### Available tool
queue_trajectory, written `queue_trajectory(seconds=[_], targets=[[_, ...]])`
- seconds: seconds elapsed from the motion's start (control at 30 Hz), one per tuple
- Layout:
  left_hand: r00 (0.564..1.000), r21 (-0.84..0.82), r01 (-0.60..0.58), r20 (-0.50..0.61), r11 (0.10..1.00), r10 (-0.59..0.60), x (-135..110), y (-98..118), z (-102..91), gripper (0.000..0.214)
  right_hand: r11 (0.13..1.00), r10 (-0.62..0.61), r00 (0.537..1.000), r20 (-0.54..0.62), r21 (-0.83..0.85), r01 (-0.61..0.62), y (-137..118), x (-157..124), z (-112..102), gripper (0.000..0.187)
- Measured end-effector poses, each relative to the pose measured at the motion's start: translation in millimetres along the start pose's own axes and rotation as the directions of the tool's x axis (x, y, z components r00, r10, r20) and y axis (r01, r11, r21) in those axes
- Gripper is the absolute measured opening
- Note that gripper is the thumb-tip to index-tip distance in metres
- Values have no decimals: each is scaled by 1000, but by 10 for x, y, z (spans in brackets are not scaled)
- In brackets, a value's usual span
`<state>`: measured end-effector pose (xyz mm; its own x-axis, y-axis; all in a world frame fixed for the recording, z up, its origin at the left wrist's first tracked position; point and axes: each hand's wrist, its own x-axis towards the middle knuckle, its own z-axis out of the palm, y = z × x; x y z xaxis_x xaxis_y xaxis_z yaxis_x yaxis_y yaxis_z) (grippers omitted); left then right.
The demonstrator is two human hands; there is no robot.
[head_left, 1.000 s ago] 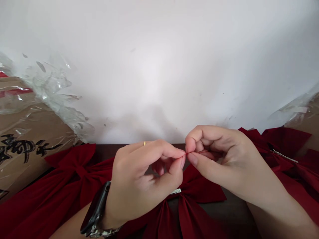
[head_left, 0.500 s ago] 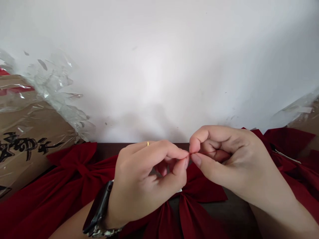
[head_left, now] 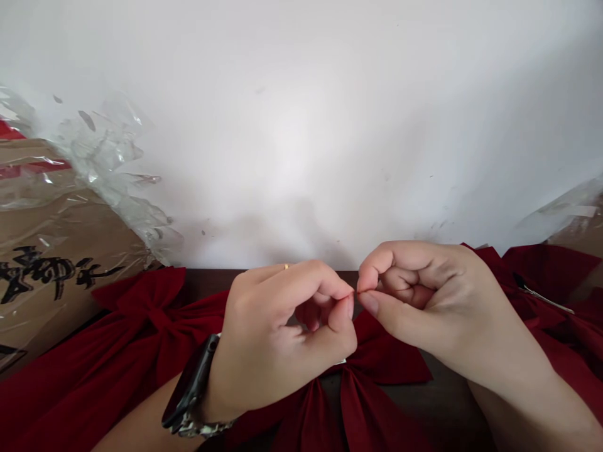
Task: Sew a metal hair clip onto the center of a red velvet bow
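Note:
My left hand (head_left: 292, 333) and my right hand (head_left: 424, 301) face each other in mid-air, both pinched between thumb and forefinger. A very thin red thread (head_left: 356, 292) shows in the tiny gap between the fingertips, one end in each pinch; most of it is hidden. Under the hands lies a dark red fabric bow (head_left: 391, 355), with its tails hanging toward me and a small white tag (head_left: 340, 362) near its knot. My left hand covers part of that bow. On my left wrist is a black watch (head_left: 192, 383).
Another red bow (head_left: 155, 314) lies at the left, before a cardboard box (head_left: 61, 251) wrapped in clear plastic. More red bows (head_left: 551, 270) are piled at the right, near a second wrapped box (head_left: 584, 229). A white wall (head_left: 292, 125) stands behind the dark table (head_left: 452, 389).
The fingertips of my two hands have drawn slightly apart, with both pinches kept. The whole view has shifted a little; the bows lie as before.

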<state>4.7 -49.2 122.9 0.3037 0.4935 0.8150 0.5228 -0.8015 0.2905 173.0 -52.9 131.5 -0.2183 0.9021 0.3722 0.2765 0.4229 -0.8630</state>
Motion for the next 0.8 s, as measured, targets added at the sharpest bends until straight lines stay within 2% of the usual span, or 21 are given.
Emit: queue_trajectory(seconds=[0.2, 0.43, 0.5, 0.57, 0.63, 0.67, 0.7, 0.73, 0.8], targets=[[1000, 10, -17, -8, 1000, 17, 12, -19, 13, 16, 999, 24, 1000, 20, 33, -25, -4, 6, 2, 11], [1000, -48, 6, 12, 999, -5, -9, -12, 12, 15, 993, -63, 989, 134, 105, 49, 106, 63, -38, 10], [998, -95, 49, 33, 994, -46, -1, -29, -5, 15, 990, -60, 984, 166, 132, 38, 126, 86, -61, 9], [986, -186, 160, 76, 969, -148, 30, -108, -32, 14, 985, -57, 972, 226, 169, 18, 153, 119, -101, 8], [951, -359, 310, 118, 880, -287, 91, -274, -69, 13, 980, -43, 953, 301, 201, -19, 200, 165, -156, 9], [924, -477, 375, 130, 795, -358, 131, -387, -92, 12, 975, -38, 945, 326, 219, -37, 231, 192, -186, 13], [900, -617, 394, 110, 681, -421, 175, -512, -116, 13, 970, -34, 940, 339, 239, -52, 264, 220, -214, 17], [851, -718, 423, 105, 553, -515, 220, -641, -145, 15, 964, -32, 939, 342, 257, -61, 297, 249, -241, 20], [781, -840, 409, 120, 356, -613, 305, -876, -216, 14, 962, -24, 945, 327, 265, -68, 354, 302, -287, 20]])
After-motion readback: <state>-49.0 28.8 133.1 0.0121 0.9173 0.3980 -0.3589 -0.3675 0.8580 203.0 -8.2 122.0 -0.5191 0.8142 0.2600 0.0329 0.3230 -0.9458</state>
